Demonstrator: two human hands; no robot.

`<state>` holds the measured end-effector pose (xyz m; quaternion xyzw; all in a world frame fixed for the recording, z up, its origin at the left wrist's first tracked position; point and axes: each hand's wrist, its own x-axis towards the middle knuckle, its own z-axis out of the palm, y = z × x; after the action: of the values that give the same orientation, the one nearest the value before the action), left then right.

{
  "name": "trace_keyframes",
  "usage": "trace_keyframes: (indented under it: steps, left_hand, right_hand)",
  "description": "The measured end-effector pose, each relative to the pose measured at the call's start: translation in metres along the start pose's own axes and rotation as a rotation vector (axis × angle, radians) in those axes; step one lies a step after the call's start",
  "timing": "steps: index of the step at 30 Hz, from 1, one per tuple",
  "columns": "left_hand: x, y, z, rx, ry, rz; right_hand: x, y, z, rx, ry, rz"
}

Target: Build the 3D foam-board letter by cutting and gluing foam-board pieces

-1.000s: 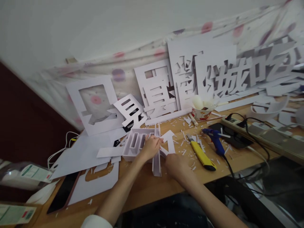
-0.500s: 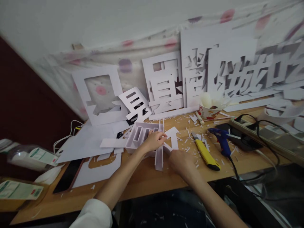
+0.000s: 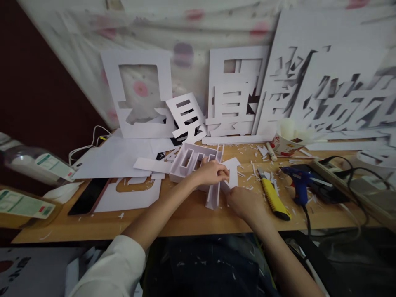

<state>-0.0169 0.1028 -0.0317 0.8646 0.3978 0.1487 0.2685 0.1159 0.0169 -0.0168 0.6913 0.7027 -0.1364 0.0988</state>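
A white foam-board letter [image 3: 180,175] with raised side walls and several inner slots lies on the wooden table. My left hand [image 3: 213,172] rests over its right part, fingers curled together onto a white strip there. My right hand [image 3: 246,203] is closed just to the right, at the lower end of that strip. Its fingertips are hidden, and I cannot see exactly how it grips. Behind the hands lies an angled white board piece [image 3: 233,167]. Right of my right hand is a yellow utility knife [image 3: 274,198] with its blade pointing away.
A blue glue gun [image 3: 298,181] with a cord lies at the right, near a power strip [image 3: 334,177]. A paper bowl [image 3: 286,142] stands behind it. Cut-out boards [image 3: 145,57] lean on the wall. A phone [image 3: 88,197] and bottles [image 3: 37,163] are at left; scraps are scattered about.
The view has tilted down and shifted, so the wall boards look higher. Both hands stay by the letter's right side, with little movement relative to it.
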Motion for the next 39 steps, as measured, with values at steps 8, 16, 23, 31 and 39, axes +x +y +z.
trace_keyframes:
  steps: [8,16,23,31,39]
  left_hand:
    - [-0.001,-0.003,0.004,-0.009,0.011,0.054]
    - [-0.003,0.000,0.001,-0.009,0.007,0.049]
    - [-0.003,-0.002,0.001,-0.012,0.005,0.037]
    - [-0.003,-0.001,0.003,0.008,0.003,0.031]
    - [-0.003,-0.001,0.003,0.025,-0.004,0.008]
  right_hand:
    - [-0.015,0.025,0.014,0.205,0.027,-0.086]
    - [-0.023,0.045,0.028,0.409,0.230,-0.128]
    - [-0.004,0.017,0.059,0.347,0.306,-0.128]
    - [-0.005,0.016,0.071,0.298,0.354,-0.113]
    - [-0.009,0.017,0.083,0.273,0.373,-0.088]
